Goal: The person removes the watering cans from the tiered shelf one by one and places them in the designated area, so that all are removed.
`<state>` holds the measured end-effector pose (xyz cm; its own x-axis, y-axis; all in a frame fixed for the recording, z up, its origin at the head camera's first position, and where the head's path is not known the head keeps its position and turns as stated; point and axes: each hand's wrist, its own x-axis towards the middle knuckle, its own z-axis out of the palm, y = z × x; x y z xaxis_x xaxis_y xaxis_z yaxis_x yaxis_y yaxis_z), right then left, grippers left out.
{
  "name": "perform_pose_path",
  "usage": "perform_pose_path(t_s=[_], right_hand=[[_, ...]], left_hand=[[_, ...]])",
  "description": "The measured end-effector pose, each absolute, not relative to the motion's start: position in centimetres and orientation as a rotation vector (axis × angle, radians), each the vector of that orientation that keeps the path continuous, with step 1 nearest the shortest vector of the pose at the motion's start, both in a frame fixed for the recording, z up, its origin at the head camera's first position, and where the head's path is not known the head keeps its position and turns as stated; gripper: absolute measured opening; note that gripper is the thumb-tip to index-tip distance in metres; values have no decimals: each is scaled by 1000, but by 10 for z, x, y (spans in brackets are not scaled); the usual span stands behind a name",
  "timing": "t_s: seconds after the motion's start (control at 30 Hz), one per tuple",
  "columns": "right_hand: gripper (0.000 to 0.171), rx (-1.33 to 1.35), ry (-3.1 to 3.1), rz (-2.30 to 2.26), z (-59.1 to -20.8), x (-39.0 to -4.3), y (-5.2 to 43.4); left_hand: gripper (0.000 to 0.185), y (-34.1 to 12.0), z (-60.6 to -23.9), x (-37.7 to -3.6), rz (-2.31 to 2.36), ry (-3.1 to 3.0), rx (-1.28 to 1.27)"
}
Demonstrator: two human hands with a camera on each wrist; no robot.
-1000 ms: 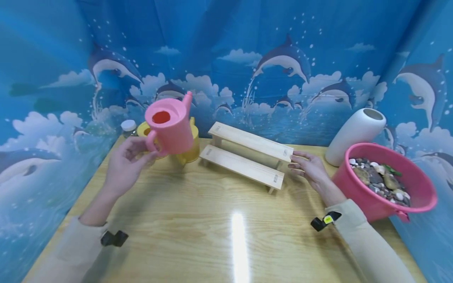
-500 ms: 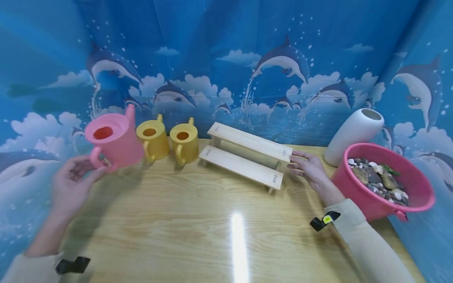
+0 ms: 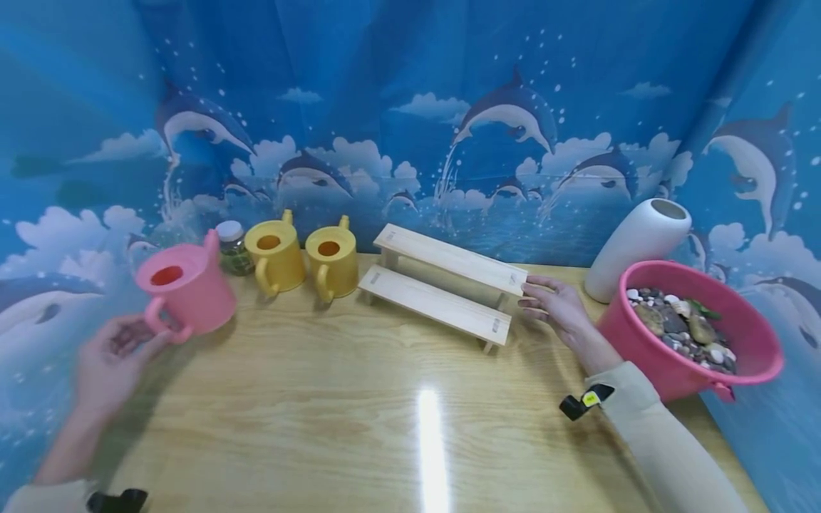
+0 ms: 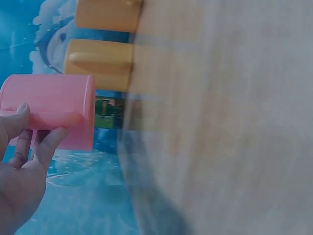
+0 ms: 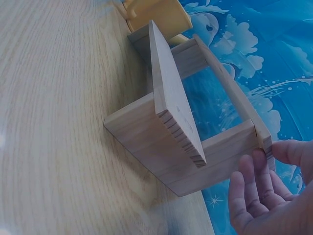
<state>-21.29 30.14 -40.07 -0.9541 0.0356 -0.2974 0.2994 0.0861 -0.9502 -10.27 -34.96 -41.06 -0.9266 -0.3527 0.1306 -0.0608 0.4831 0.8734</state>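
At the left of the head view, my left hand (image 3: pixel 115 360) grips the handle of a pink watering can (image 3: pixel 199 292). In the left wrist view the can (image 4: pixel 58 93) hangs upright, its base a little off the table, with thumb and fingers round the handle. My right hand (image 3: pixel 556 308) is at the right end of a two-step wooden stand (image 3: pixel 442 303). Seen from the right wrist, its thumb and fingertips pinch the end of the upper board (image 5: pixel 230 90). Two yellow watering cans, one left (image 3: pixel 276 260) and one right (image 3: pixel 333 262), stand between the pink can and the stand.
A lidded clear jar (image 3: pixel 234 248) with green contents stands behind the pink can. On the right are a leaning white vase (image 3: pixel 635 249) and a pink bucket (image 3: pixel 648 356) of stones, close to my right forearm. A dolphin-print cloth (image 3: pixel 398 85) walls the wooden table (image 3: pixel 321 413).
My left hand has carried the pink watering can left from in front of the yellow cans, then lower. The jar and both yellow cans now show. The right hand stays on the stand.
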Motion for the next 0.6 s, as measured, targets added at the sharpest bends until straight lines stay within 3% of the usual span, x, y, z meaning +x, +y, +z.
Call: perform_pose_path(t_s=[0.6], right_hand=[[65,349,2138,-2002,-401,-213,302]], left_hand=[[36,-353,-450,-95,-1610,-2342,254]])
